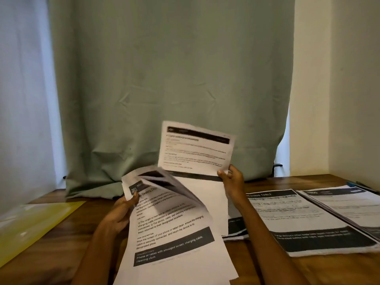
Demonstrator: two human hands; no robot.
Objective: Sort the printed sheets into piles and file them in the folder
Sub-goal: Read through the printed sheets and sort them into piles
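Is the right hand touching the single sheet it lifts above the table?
Touching. The head view shows the right hand pinching the lower right corner of the lifted sheet, thumb on its printed face.

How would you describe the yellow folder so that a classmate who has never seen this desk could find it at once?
Start at the wooden table below the green curtain and go to its left edge. The yellow folder lies flat there, left of the left hand. It is the only coloured, unprinted item; everything else is black-and-white sheets.
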